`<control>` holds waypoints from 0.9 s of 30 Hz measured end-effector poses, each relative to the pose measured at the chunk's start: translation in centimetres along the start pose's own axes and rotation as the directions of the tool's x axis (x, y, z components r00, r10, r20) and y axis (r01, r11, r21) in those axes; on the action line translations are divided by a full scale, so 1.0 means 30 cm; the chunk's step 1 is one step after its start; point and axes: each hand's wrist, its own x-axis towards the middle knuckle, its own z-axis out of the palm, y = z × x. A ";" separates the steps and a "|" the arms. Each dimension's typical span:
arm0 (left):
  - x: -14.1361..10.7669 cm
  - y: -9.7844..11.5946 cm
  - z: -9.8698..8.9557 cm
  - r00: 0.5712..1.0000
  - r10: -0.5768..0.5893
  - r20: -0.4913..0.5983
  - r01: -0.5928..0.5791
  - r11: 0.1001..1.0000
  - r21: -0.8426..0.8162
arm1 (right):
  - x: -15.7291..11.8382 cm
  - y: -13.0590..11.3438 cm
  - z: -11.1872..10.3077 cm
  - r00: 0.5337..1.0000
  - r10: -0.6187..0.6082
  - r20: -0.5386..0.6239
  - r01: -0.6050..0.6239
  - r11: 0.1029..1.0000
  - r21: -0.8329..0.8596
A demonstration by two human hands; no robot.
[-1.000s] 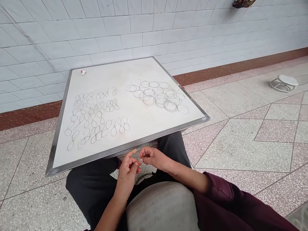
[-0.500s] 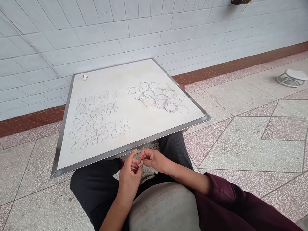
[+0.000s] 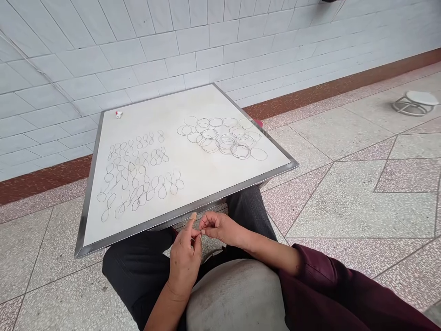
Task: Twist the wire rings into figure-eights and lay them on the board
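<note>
Below the table's near edge, my left hand [image 3: 186, 250] and my right hand [image 3: 220, 228] meet at their fingertips. Both are pinched on something thin, too small to make out. On the white table [image 3: 179, 105], several thin wire pieces twisted into figure-eight shapes [image 3: 161, 187] lie in rough rows on the left half. Several plain round wire loops [image 3: 258, 154] overlap in a loose cluster on the right half.
A small white and red object [image 3: 119, 115] sits near the table's far left corner. The metal table edge [image 3: 193, 205] runs just beyond my hands. A white-topped stool [image 3: 421, 99] stands on the floor at the far right. A tiled wall rises behind the table.
My left fingers have drawn together and closed against my right fingertips. My right hand has hardly moved. The view has shifted slightly.
</note>
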 end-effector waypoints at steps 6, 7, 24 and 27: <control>0.003 -0.010 0.006 1.000 -0.004 -0.013 0.004 1.000 -0.019 | -0.001 -0.003 0.006 1.000 -0.027 0.013 0.027 1.000 -0.003; 0.002 -0.012 0.010 0.999 -0.028 -0.026 0.027 0.999 -0.041 | 0.000 -0.004 0.007 1.000 -0.020 0.016 0.020 1.000 0.018; -0.001 0.006 0.011 0.984 -0.131 -0.122 0.103 0.971 -0.214 | -0.001 -0.018 0.032 0.999 -0.025 -0.023 0.028 0.984 0.176; -0.002 0.001 0.010 0.983 -0.128 -0.129 0.100 0.974 -0.202 | -0.001 -0.020 0.035 0.998 -0.052 -0.033 0.057 0.985 0.161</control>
